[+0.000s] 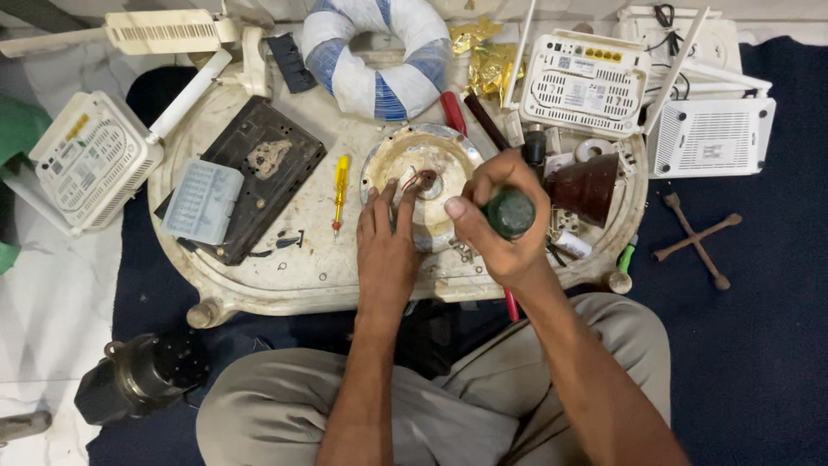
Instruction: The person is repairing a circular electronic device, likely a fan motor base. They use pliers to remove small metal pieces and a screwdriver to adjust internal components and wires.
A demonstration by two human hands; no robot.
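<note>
A round, worn metal disc [414,155] with red wires at its centre lies on a dirty white oval tray [293,267]. My left hand [386,242] rests flat on the disc's lower edge, fingers spread. My right hand [496,220] is closed around the dark green handle of a tool [509,212], held upright over the disc's right side; the tool's tip is hidden.
On the tray lie a yellow screwdriver [341,188], a black plate [259,173] with a pale blue box [203,200], a brown cone [588,185] and a blue-white wire coil [379,52]. White routers [90,160] [582,82] [711,138] surround it. A cross wrench [697,237] lies right, a dark motor [142,375] lower left.
</note>
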